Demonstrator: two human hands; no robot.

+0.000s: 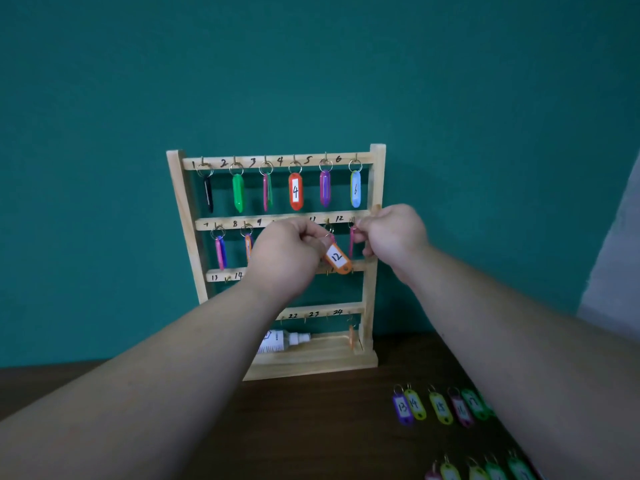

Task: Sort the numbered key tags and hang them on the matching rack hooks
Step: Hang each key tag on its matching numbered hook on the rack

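Pinching the orange tag (336,258) marked 12 by its upper end, the left hand (287,254) sits in the middle of the frame with its fingers curled. The tag tilts down to the right in front of the wooden rack (377,168), between the second and third rails. Just right of it, the right hand (393,233) has its fingers curled too. Thumb and forefinger grip the top of a pink tag (351,241) that hangs edge-on under the number 12 on the second rail.

Along the top rail six tags hang on hooks 1 to 6, among them a red tag (295,191) marked 4 and a light blue tag (355,188) marked 6. At the left of the second rail hang a pink and purple tag (220,251) and another orange one, partly hidden by the left hand. A white bottle (282,341) lies on the rack's base.

The rack stands on a dark table (311,427) against a green wall (311,64). At the lower right of the frame a row of loose tags (440,407) marked 13 upward lies on the table, with more tags at the bottom edge.
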